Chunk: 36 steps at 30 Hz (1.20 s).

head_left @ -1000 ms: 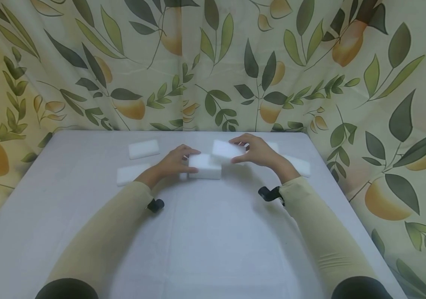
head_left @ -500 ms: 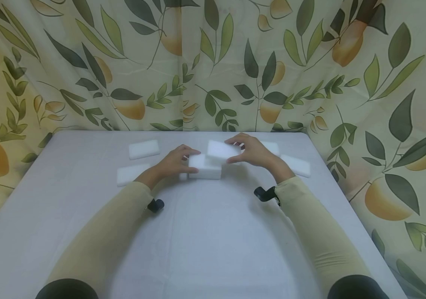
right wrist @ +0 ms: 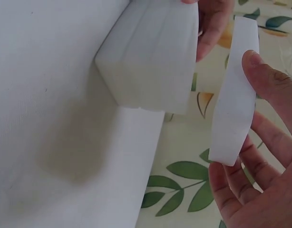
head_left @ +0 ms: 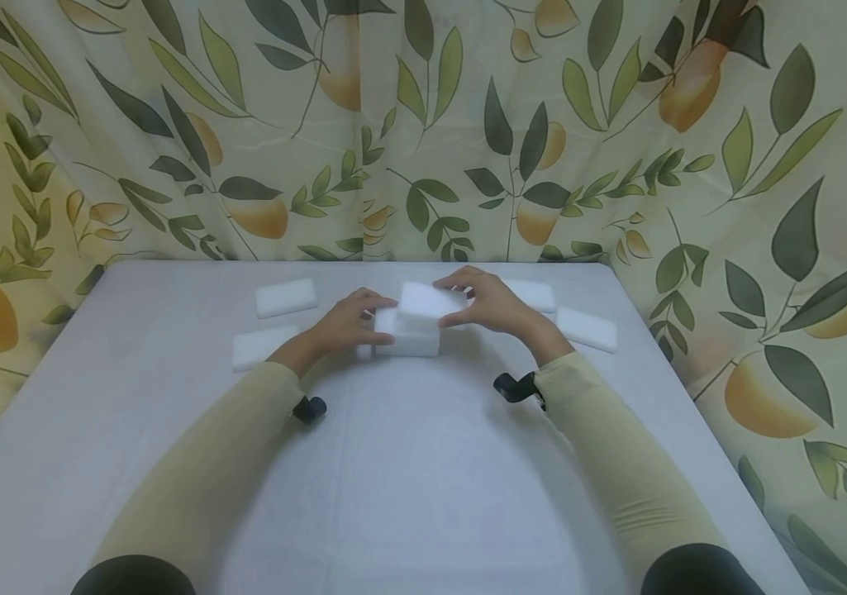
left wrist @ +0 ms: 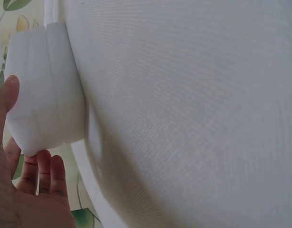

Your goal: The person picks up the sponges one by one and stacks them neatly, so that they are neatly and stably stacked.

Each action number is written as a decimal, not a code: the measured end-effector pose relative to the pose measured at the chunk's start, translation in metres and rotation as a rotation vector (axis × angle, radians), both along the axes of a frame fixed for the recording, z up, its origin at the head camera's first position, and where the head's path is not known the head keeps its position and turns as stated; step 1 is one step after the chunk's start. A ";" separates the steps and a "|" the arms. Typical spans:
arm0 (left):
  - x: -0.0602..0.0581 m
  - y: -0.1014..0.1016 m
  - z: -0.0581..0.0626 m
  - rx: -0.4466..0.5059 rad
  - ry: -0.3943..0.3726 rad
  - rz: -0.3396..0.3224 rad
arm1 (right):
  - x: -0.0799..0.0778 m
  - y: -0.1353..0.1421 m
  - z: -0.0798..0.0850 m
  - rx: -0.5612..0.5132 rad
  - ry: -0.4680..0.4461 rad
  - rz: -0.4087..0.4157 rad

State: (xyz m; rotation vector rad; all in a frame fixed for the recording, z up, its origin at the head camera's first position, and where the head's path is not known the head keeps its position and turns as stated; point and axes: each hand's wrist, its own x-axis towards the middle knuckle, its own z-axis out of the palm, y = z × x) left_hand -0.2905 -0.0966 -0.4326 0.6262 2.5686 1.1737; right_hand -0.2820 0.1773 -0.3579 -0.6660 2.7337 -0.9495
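Observation:
A stack of white sponge blocks (head_left: 417,344) stands at the middle of the table's far part. My left hand (head_left: 349,322) grips the stack's left end, thumb in front and fingers behind. In the left wrist view the stacked sponges (left wrist: 46,95) show seams between their layers. My right hand (head_left: 493,304) holds one more white sponge (head_left: 421,301) by its right end, between thumb and fingers. This sponge overlaps the stack's top in the head view. From the right wrist, a gap shows between the held sponge (right wrist: 234,95) and the stack (right wrist: 150,61).
Two loose white sponges lie flat at the left, a far one (head_left: 286,297) and a nearer one (head_left: 259,347) partly behind the left wrist. At the right lie another sponge (head_left: 533,295) and one nearer (head_left: 587,329). A leaf-patterned curtain (head_left: 423,165) hangs behind the white-covered table (head_left: 408,479).
My right hand has moved left with its sponge, from the stack's right side to over its top. The left hand has stayed on the stack.

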 end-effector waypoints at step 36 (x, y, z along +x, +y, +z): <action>-0.002 -0.001 -0.006 0.016 0.004 0.033 | 0.000 -0.020 -0.006 -0.009 -0.043 -0.003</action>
